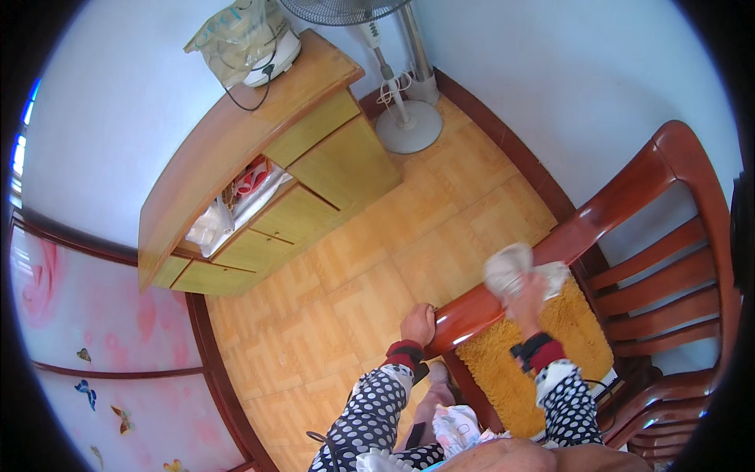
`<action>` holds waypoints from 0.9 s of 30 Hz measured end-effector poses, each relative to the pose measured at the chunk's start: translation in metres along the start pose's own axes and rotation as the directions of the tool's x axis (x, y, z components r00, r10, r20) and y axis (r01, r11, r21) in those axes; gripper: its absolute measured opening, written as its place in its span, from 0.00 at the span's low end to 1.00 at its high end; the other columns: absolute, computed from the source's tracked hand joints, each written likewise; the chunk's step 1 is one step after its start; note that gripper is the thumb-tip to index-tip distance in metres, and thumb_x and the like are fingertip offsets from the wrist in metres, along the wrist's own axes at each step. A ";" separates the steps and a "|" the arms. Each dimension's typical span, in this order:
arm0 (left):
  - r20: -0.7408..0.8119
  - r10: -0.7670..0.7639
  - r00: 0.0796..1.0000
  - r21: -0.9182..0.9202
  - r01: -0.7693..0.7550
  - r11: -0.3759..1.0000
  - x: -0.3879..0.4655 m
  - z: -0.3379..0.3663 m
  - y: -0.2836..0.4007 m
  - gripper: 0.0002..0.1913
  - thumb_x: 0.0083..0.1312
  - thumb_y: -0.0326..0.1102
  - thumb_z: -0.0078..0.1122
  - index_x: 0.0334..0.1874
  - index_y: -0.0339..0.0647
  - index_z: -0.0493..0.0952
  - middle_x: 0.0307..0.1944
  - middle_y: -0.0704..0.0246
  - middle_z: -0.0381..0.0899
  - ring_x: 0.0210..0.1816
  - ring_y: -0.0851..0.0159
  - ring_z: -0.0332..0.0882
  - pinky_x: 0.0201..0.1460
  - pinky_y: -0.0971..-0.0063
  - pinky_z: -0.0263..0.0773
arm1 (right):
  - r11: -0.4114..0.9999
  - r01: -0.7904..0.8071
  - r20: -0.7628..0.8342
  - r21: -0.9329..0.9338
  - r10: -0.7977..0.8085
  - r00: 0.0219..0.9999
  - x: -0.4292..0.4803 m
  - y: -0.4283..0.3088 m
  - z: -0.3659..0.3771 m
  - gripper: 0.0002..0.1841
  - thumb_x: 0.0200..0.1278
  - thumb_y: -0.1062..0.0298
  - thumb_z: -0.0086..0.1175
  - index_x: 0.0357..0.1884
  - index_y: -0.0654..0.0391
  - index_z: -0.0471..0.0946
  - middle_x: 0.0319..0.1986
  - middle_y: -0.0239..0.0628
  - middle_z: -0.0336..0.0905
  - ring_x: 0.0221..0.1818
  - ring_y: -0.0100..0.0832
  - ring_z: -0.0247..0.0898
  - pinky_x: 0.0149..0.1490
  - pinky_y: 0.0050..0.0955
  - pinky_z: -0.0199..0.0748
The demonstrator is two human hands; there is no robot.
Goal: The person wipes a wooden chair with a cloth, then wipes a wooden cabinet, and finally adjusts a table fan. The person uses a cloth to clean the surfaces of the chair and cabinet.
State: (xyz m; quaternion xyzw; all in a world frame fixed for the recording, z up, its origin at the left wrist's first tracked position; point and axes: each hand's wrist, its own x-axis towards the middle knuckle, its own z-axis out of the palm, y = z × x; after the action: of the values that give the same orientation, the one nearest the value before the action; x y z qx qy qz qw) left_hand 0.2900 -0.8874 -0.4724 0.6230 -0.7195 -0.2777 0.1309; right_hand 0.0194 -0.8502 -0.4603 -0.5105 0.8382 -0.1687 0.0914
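Note:
My right hand [527,298] is shut on a pale cloth [512,268], which lies over the polished reddish-brown wooden armrest [479,315] of a chair. Motion blurs both this hand and the cloth. Around the rounded front end of that same armrest, my left hand [419,324] is curled. Beneath my right forearm, a shaggy golden-yellow seat cover [531,354] lies on the chair seat. The slatted chair back [660,268] rises at the right, close to the wall.
A wooden cabinet [330,206] stands along the far wall. On top sits a white appliance [283,59] partly covered by a plastic bag [242,38]. A pedestal fan [409,124] occupies the corner. Sliding panels with butterfly designs [118,407] line the left side.

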 end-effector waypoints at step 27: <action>0.245 -0.146 0.959 -0.115 0.178 0.977 -0.051 -0.006 -0.223 0.18 0.67 0.35 0.47 0.56 0.34 0.72 0.56 0.51 0.73 0.59 0.46 0.68 0.62 0.58 0.66 | 0.964 0.259 0.267 0.055 -0.265 0.927 -0.175 -0.203 0.044 0.37 0.27 0.69 0.68 0.52 0.40 0.77 0.51 0.43 0.65 0.54 0.45 0.59 0.56 0.45 0.58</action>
State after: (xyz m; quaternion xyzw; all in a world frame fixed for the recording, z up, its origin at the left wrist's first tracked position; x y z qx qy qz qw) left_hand 0.4867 -0.8554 -0.5852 0.6322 -0.6558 -0.4076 0.0638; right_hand 0.2823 -0.7892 -0.4282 -0.6352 0.7404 -0.1157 0.1871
